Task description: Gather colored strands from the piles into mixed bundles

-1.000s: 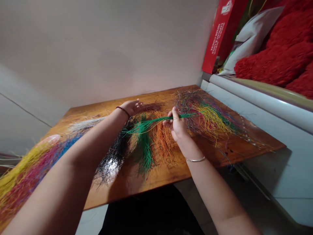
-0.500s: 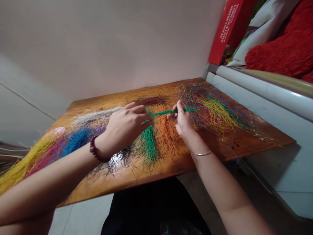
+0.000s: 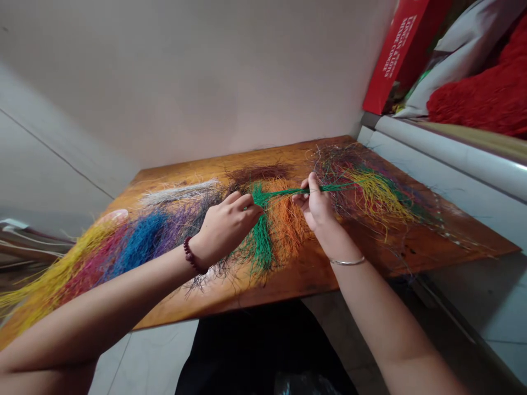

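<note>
My right hand (image 3: 316, 204) is closed around a thin bundle of green strands (image 3: 284, 192), thumb on top. The bundle lies nearly level, its left end close to the left fingertips and its right end reaching over the yellow strands (image 3: 376, 195). With fingers curled into a pinch, my left hand (image 3: 230, 226) is just left of the bundle; what sits between its fingertips is too small to make out. Beneath the hands lie a pile of green strands (image 3: 262, 247) and a pile of orange strands (image 3: 288, 227).
On the wooden table (image 3: 288, 282) are blue strands (image 3: 144, 236), pale grey strands (image 3: 181, 193), dark brown strands (image 3: 259, 173) and yellow strands (image 3: 82, 249) at the left. A wall stands behind. A red box (image 3: 395, 55) rests on the ledge at right.
My left hand has drawn slightly down and away from the green bundle, showing more of the bundle's left end. My right hand still grips it. The view has shifted a little.
</note>
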Demonstrator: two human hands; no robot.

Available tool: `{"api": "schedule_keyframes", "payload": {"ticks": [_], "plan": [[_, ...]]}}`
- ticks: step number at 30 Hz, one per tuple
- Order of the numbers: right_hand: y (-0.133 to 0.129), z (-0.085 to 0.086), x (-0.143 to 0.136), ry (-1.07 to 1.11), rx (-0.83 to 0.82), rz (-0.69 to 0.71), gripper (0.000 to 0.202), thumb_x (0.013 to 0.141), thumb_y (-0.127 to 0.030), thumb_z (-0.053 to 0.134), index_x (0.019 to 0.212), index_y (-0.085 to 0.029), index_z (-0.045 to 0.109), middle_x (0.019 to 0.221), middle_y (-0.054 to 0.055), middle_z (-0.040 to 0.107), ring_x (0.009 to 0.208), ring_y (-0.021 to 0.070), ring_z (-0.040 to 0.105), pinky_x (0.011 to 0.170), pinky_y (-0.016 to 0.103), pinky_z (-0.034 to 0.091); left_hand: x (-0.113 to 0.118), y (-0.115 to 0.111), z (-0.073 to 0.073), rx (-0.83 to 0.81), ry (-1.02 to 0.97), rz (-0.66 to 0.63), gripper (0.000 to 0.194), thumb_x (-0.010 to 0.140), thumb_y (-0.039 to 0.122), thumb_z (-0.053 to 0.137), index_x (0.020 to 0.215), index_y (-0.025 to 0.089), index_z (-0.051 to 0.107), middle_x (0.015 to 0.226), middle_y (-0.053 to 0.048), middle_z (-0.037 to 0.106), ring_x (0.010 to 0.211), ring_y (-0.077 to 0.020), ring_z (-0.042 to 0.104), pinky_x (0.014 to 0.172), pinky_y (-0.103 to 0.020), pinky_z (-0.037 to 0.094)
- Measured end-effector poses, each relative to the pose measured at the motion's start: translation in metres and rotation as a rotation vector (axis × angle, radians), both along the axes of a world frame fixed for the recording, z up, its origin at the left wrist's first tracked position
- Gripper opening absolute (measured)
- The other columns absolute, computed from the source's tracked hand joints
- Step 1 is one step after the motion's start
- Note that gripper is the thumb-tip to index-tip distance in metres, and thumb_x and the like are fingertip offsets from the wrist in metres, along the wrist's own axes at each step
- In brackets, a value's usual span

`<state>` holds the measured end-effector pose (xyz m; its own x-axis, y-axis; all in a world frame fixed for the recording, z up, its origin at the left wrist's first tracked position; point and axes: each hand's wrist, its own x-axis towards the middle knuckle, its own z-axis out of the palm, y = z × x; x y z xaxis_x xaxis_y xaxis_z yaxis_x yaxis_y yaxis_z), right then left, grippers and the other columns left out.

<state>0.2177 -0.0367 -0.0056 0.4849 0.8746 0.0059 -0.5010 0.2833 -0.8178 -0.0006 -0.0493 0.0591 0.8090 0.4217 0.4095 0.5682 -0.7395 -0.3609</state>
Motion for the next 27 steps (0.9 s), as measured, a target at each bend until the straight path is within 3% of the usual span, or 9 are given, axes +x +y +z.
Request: {"api": "schedule_keyframes", "payload": {"ticks": [7, 13, 16, 22, 27], "plan": [[0.001, 0.000, 0.004, 0.024, -0.024, -0.019, 0.041, 0.082, -0.059, 0.064, 0.071, -0.021, 0.052, 0.044, -0.009, 0.042, 0.043, 0.0077, 0.057, 0.050, 0.018, 0.052, -0.020, -0.033, 0.011, -0.032, 0.124, -0.061, 0.017, 0.095, 0.020, 0.049, 0.093, 0.022, 0.067, 0.089, -0.006, 0.063, 0.079, -0.0192, 0.053, 0.052, -0.029, 0.039], [0.001, 0.002, 0.011, 0.065, -0.032, -0.069, 0.042, 0.083, -0.059, 0.063, 0.072, -0.020, 0.051, 0.045, -0.010, 0.041, 0.044, 0.0070, 0.058, 0.051, 0.017, 0.052, -0.065, -0.088, 0.021, -0.216, 0.176, -0.166, 0.018, 0.093, 0.018, 0.050, 0.096, 0.025, 0.067, 0.082, -0.006, 0.063, 0.069, -0.0169, 0.054, 0.053, -0.030, 0.045], [0.001, 0.004, 0.013, 0.069, -0.033, -0.080, 0.042, 0.084, -0.059, 0.062, 0.071, -0.020, 0.050, 0.045, -0.010, 0.039, 0.043, 0.0071, 0.057, 0.050, 0.017, 0.053, -0.092, -0.102, 0.021, -0.294, 0.139, -0.135, 0.017, 0.092, 0.018, 0.052, 0.094, 0.026, 0.067, 0.081, -0.005, 0.064, 0.067, -0.0171, 0.056, 0.052, -0.030, 0.045], [0.000, 0.006, 0.015, 0.080, -0.016, -0.075, 0.044, 0.083, -0.058, 0.065, 0.069, -0.020, 0.049, 0.046, -0.010, 0.039, 0.043, 0.0066, 0.057, 0.049, 0.015, 0.053, -0.134, -0.077, 0.013, -0.267, 0.065, 0.103, 0.023, 0.096, 0.021, 0.043, 0.095, 0.028, 0.065, 0.094, -0.005, 0.066, 0.078, -0.0176, 0.061, 0.049, -0.026, 0.042], [0.001, 0.006, 0.015, 0.093, -0.047, -0.065, 0.043, 0.083, -0.057, 0.065, 0.069, -0.020, 0.049, 0.046, -0.010, 0.039, 0.042, 0.0065, 0.056, 0.048, 0.015, 0.053, -0.161, -0.045, 0.007, -0.277, -0.023, 0.235, 0.020, 0.097, 0.034, 0.049, 0.096, 0.026, 0.066, 0.102, -0.002, 0.066, 0.087, -0.0162, 0.062, 0.069, -0.028, 0.049]]}}
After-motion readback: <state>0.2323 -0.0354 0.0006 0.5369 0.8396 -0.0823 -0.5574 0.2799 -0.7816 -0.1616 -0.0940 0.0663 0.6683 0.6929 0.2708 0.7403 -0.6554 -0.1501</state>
